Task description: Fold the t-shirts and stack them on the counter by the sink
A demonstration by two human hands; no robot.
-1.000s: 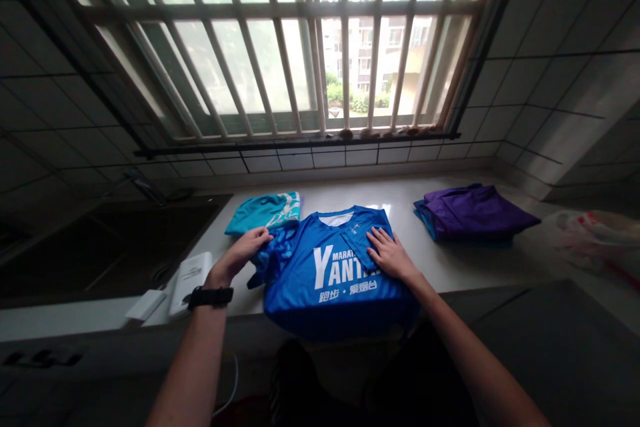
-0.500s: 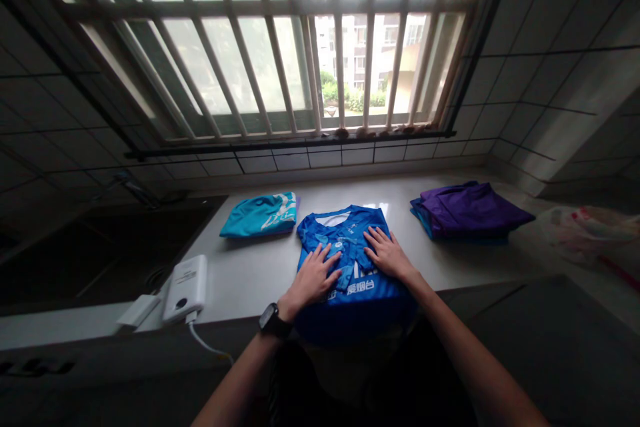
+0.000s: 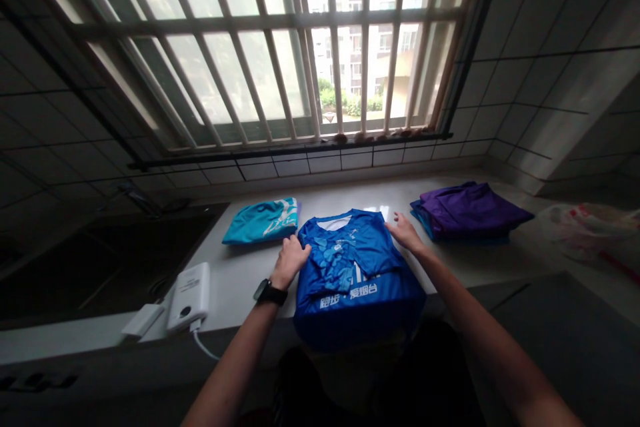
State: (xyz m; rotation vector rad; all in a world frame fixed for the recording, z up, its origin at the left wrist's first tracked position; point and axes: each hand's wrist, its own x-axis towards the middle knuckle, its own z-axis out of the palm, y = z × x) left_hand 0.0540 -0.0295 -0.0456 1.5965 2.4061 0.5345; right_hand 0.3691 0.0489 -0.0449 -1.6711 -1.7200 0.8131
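Note:
A bright blue sports shirt (image 3: 357, 273) with white lettering lies on the pale counter (image 3: 240, 277), both sleeves folded in over its chest, its hem hanging over the front edge. My left hand (image 3: 290, 258), with a black watch on the wrist, grips the shirt's upper left edge near the shoulder. At the upper right shoulder, my right hand (image 3: 404, 232) holds the shirt's edge. Both hands have their fingers curled on the cloth.
A folded teal shirt (image 3: 263, 220) lies left of the blue one. A purple folded pile (image 3: 467, 210) sits to the right, with a plastic bag (image 3: 585, 230) beyond it. A white device (image 3: 189, 288) with a cable sits by the dark sink (image 3: 105, 253). A barred window is behind.
The left sleeve was folded in over the chest. Both hands then left the middle of the shirt and moved out to its upper left and right edges.

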